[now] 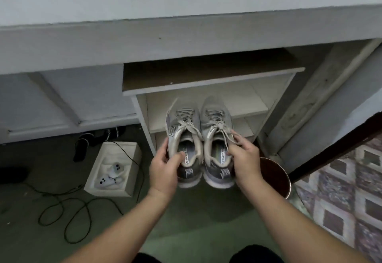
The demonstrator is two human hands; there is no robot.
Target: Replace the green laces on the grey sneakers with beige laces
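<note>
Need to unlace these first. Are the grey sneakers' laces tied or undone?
Tied: pale laces are knotted in bows above both grey sneakers' openings. Left hand and right hand hold them.

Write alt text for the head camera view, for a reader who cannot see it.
A person's left hand and right hand each grip one of two grey sneakers, tied with pale laces, held side by side in front of a low white shelf. A box of game controllers sits on the floor at left.

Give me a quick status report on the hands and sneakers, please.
Left hand grips left sneaker at the heel. Right hand grips right sneaker, fingers on its pale laces. Both shoes laced, held before the shelf unit. Nothing in the way.
</note>
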